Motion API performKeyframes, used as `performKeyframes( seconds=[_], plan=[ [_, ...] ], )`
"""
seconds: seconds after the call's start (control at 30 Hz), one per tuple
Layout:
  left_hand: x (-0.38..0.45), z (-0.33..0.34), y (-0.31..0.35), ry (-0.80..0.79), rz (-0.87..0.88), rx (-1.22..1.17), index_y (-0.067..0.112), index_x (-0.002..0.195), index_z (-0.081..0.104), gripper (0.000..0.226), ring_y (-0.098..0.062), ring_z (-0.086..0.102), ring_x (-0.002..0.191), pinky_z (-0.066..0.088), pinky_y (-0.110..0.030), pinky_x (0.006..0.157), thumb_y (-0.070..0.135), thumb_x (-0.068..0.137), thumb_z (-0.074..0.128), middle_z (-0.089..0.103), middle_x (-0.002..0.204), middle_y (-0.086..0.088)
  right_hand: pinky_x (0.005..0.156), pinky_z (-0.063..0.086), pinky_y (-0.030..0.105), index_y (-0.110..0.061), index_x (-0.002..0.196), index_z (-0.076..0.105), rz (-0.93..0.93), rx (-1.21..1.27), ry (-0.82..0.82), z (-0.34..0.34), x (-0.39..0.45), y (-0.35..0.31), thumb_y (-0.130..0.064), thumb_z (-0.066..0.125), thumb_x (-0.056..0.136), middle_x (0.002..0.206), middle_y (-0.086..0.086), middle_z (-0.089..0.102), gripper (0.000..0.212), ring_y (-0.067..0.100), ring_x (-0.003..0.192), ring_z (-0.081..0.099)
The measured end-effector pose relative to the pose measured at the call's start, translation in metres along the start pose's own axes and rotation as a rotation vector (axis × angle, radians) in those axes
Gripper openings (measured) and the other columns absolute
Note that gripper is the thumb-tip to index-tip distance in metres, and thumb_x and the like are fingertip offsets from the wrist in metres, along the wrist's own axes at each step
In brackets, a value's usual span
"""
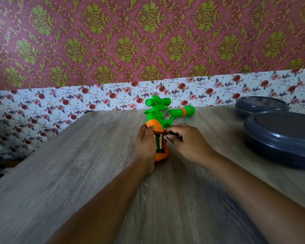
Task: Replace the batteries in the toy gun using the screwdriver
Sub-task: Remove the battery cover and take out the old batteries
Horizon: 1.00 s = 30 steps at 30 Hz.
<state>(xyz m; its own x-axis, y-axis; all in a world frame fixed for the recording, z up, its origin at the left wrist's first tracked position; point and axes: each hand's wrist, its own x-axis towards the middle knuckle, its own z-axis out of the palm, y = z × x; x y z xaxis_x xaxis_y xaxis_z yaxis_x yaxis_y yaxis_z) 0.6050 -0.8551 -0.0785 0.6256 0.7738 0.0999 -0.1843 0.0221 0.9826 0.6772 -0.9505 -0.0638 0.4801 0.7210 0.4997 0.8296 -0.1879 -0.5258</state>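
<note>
Head view looks down across a wood-grain bench that fills the lower part of the frame, set against a wall with red and gold damask paper above a band of white floral paper. At the right edge of the bench sit two dark blue-grey round lidded containers, one behind the other, the nearer one larger in view and cut off by the frame edge.

Near the middle of the bench, towards its far side, lies the toy gun, green in the body with an orange grip and an orange ring on the barrel; the barrel points right, and the grip points back towards the person. The grip's battery compartment is open, and batteries lie side by side within it.

Both forearms reach in from the bottom of the frame. Left hand wraps the left side of the grip, its fingers curled round the orange plastic, with the thumb at the upper rim of the compartment. Right hand sits just right of the grip, its fingers bent together and pinching a small dark object at the compartment's upper right corner; the object is too blurred and too hidden to identify.
</note>
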Motion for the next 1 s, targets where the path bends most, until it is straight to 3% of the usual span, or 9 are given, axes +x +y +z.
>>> performKeyframes(
  seconds=[0.1,0.23,0.33,0.43,0.57,0.63,0.7,0.9,1.0],
  plan=[
    [0.002,0.000,-0.002,0.002,-0.025,-0.040,0.022,0.118,0.051,0.025,-0.022,0.063,0.075,0.052,-0.029,0.058,0.029,0.100,0.034,0.062,0.105,-0.015,0.067,0.038,0.025,-0.009,0.100,0.069,-0.019,0.017,0.036,-0.004,-0.001,-0.002,-0.010,0.057,0.090,0.095,0.010,0.061,0.016,0.022,0.085,0.055],
    [0.003,0.001,-0.003,0.017,-0.027,-0.010,0.023,0.134,0.046,0.037,-0.026,0.063,0.093,0.050,-0.028,0.061,0.034,0.099,0.035,0.059,0.118,-0.014,0.064,0.033,0.007,-0.009,0.090,0.069,-0.027,0.037,0.111,-0.004,-0.004,-0.001,-0.012,0.065,0.085,0.088,0.004,0.058,0.007,0.011,0.077,0.050],
    [0.002,0.001,-0.002,0.006,0.001,0.016,0.023,0.132,0.047,0.035,-0.018,0.061,0.084,0.047,-0.024,0.056,0.032,0.100,0.034,0.059,0.108,-0.007,0.060,0.034,0.001,-0.006,0.079,0.066,0.007,0.097,0.179,0.001,-0.005,-0.003,-0.012,0.072,0.078,0.080,0.002,0.065,0.009,-0.001,0.068,0.051],
    [0.003,0.000,-0.004,0.007,0.020,0.031,0.020,0.122,0.052,0.029,-0.015,0.061,0.073,0.050,-0.022,0.051,0.028,0.100,0.034,0.060,0.093,-0.005,0.058,0.035,0.000,-0.004,0.074,0.063,0.030,0.110,0.202,0.002,-0.005,-0.006,-0.009,0.073,0.077,0.077,0.005,0.066,0.012,0.004,0.068,0.053],
    [0.005,0.000,-0.006,0.006,-0.002,0.030,0.022,0.124,0.051,0.031,-0.029,0.065,0.091,0.051,-0.029,0.061,0.032,0.099,0.035,0.062,0.109,-0.014,0.065,0.036,-0.001,-0.009,0.088,0.067,0.037,0.109,0.070,-0.009,-0.002,-0.007,-0.006,0.070,0.079,0.087,0.000,0.066,0.010,0.004,0.080,0.057],
    [0.005,0.000,-0.006,0.001,-0.003,0.019,0.023,0.124,0.050,0.030,-0.022,0.065,0.078,0.050,-0.027,0.058,0.032,0.100,0.034,0.063,0.098,-0.008,0.074,0.045,0.009,-0.010,0.093,0.071,0.076,0.051,-0.045,-0.019,0.001,-0.003,-0.005,0.069,0.080,0.092,0.001,0.068,0.014,0.010,0.088,0.061],
    [0.006,-0.001,-0.006,-0.009,-0.025,-0.026,0.020,0.125,0.049,0.031,-0.018,0.064,0.069,0.052,-0.030,0.061,0.032,0.100,0.035,0.063,0.090,-0.005,0.070,0.043,0.007,-0.010,0.089,0.073,0.128,0.005,-0.142,-0.035,0.003,0.004,-0.003,0.069,0.078,0.087,-0.001,0.068,0.013,0.008,0.083,0.061],
    [0.010,-0.002,-0.010,-0.021,-0.037,-0.069,0.023,0.123,0.050,0.029,-0.025,0.064,0.077,0.053,-0.037,0.070,0.034,0.100,0.039,0.063,0.093,-0.012,0.067,0.045,0.021,-0.012,0.079,0.073,0.398,-0.044,-0.295,-0.074,-0.004,0.035,-0.004,0.072,0.076,0.075,0.000,0.068,0.009,0.011,0.075,0.061],
    [0.012,-0.003,-0.011,-0.030,-0.036,-0.056,0.022,0.125,0.050,0.031,-0.026,0.064,0.078,0.053,-0.038,0.070,0.036,0.099,0.039,0.063,0.093,-0.013,0.058,0.040,0.020,-0.011,0.083,0.071,0.480,-0.088,-0.352,-0.073,-0.007,0.039,-0.008,0.074,0.076,0.076,0.002,0.064,0.008,0.007,0.066,0.054]
  ],
)
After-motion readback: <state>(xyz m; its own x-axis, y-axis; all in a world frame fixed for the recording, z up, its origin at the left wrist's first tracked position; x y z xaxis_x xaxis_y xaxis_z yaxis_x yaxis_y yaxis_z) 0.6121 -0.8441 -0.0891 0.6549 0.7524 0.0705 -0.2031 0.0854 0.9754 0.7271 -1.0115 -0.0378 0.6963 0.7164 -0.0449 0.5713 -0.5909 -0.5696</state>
